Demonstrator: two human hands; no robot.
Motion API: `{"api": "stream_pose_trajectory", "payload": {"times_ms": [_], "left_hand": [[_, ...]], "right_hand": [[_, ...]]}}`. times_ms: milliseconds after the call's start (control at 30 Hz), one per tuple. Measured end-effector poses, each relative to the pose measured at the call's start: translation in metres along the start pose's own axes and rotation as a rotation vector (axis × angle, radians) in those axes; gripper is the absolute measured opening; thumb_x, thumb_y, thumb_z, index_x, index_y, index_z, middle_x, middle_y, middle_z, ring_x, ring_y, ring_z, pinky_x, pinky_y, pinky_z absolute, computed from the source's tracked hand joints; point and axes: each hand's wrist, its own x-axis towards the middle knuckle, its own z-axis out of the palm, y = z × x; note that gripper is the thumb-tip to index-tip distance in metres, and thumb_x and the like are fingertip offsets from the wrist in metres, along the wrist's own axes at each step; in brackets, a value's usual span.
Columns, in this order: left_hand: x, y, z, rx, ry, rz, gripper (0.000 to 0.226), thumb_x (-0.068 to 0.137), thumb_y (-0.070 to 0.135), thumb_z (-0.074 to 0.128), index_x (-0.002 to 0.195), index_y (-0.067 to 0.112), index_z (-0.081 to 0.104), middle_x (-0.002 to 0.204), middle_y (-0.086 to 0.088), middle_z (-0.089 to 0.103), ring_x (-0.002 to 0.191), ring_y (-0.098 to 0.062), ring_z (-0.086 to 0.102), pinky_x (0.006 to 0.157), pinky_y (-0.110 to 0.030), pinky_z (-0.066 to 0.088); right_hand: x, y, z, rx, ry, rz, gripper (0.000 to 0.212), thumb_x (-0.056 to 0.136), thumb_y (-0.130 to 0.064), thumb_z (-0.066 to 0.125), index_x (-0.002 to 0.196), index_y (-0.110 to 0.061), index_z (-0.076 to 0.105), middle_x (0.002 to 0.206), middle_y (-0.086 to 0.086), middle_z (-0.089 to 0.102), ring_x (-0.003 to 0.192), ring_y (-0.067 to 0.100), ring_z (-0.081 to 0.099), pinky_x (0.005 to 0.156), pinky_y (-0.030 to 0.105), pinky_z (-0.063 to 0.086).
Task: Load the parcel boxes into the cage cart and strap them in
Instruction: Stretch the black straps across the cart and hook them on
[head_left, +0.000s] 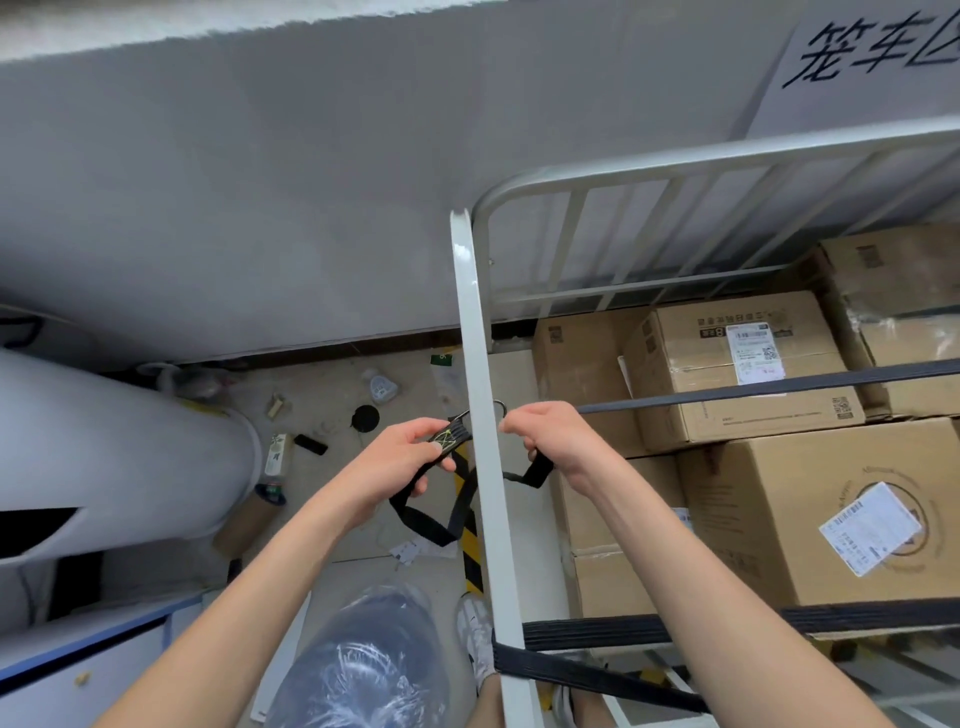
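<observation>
Strapping step; boxes (727, 364) look loaded | our left hand (395, 460) pinches the strap end (449, 441), right hand (550, 436) grips the strap (535, 470) | next, we judge: hook it round the post (480, 338), pull taut.

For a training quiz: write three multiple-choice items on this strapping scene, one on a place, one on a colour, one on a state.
1. The left hand is where? A inside the cart; B left of the white post; C on a box.
2. The strap is? A orange; B white; C black.
3. The right hand is? A gripping the strap; B flat on a box; C hanging idle.
B: it lies outside the post. C: a black band crosses the boxes. A: its fingers curl round the strap.
</observation>
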Motion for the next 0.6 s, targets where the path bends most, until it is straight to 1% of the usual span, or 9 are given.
{"api": "stream_pose_trajectory", "payload": {"times_ms": [33,100,200,267,333,400,500,567,600], "left_hand": [[0.0,0.001,0.001,0.031,0.019,0.002,0.036,0.101,0.013,0.046,0.132,0.027,0.058,0.089,0.0,0.076,0.052,-0.008,0.053,0.052,-0.021,0.047],[-0.003,0.006,0.0,0.103,0.056,0.022,0.035,0.101,0.016,0.046,0.132,0.028,0.056,0.097,-0.001,0.074,0.06,-0.009,0.059,0.061,-0.024,0.051],[-0.009,0.013,-0.007,0.184,0.095,0.069,0.033,0.101,0.022,0.047,0.132,0.032,0.054,0.103,0.001,0.071,0.087,-0.013,0.068,0.076,-0.026,0.048],[-0.013,0.017,-0.013,0.192,0.108,0.086,0.032,0.102,0.025,0.047,0.131,0.035,0.054,0.113,0.006,0.067,0.105,-0.012,0.064,0.083,-0.027,0.046],[-0.016,0.021,-0.017,0.197,0.121,0.119,0.032,0.102,0.025,0.047,0.132,0.033,0.055,0.123,0.01,0.063,0.114,-0.007,0.058,0.087,-0.025,0.043],[-0.021,0.027,-0.016,0.194,0.158,0.186,0.03,0.102,0.024,0.047,0.128,0.034,0.058,0.122,0.013,0.063,0.115,-0.003,0.056,0.088,-0.023,0.042],[-0.028,0.048,0.003,0.211,0.198,0.341,0.027,0.1,0.023,0.049,0.116,0.042,0.06,0.112,0.023,0.066,0.107,0.007,0.058,0.085,-0.017,0.043],[-0.027,0.067,0.029,0.274,0.183,0.452,0.027,0.099,0.023,0.052,0.118,0.039,0.063,0.107,0.021,0.068,0.102,0.005,0.06,0.084,-0.018,0.046],[-0.025,0.077,0.045,0.344,0.161,0.503,0.03,0.098,0.023,0.053,0.124,0.036,0.062,0.11,0.019,0.068,0.104,0.002,0.06,0.088,-0.022,0.048]], "right_hand": [[-0.002,-0.001,0.001,-0.026,0.003,0.001,0.015,0.082,-0.025,0.068,0.081,-0.011,0.074,0.062,-0.002,0.045,0.065,0.016,0.041,0.067,0.032,0.041],[-0.005,-0.004,0.005,-0.051,0.043,0.011,0.013,0.08,-0.026,0.068,0.074,-0.014,0.07,0.063,-0.001,0.042,0.065,0.017,0.039,0.066,0.031,0.038],[-0.004,-0.011,0.003,0.009,0.156,0.043,0.015,0.075,-0.026,0.065,0.069,-0.016,0.055,0.069,0.007,0.037,0.063,0.02,0.033,0.061,0.031,0.03],[-0.002,-0.013,-0.01,0.084,0.255,0.054,0.017,0.069,-0.027,0.064,0.068,-0.017,0.05,0.07,0.007,0.036,0.062,0.02,0.032,0.061,0.031,0.029],[-0.002,-0.009,-0.032,0.153,0.324,0.067,0.018,0.067,-0.026,0.066,0.054,-0.021,0.054,0.064,0.003,0.038,0.06,0.021,0.034,0.063,0.031,0.032],[-0.006,-0.001,-0.055,0.16,0.351,0.057,0.021,0.069,-0.025,0.069,0.048,-0.022,0.063,0.059,-0.001,0.042,0.059,0.02,0.038,0.061,0.031,0.036],[-0.017,0.016,-0.081,0.185,0.355,0.011,0.012,0.073,-0.021,0.073,0.062,-0.018,0.075,0.063,-0.004,0.053,0.066,0.019,0.044,0.063,0.033,0.039],[-0.029,0.027,-0.092,0.216,0.327,-0.012,0.009,0.076,-0.02,0.073,0.068,-0.016,0.077,0.065,-0.006,0.054,0.066,0.015,0.045,0.062,0.031,0.039],[-0.035,0.031,-0.097,0.24,0.307,-0.024,0.011,0.077,-0.019,0.073,0.067,-0.016,0.076,0.065,-0.005,0.051,0.063,0.013,0.043,0.058,0.027,0.038]]}}
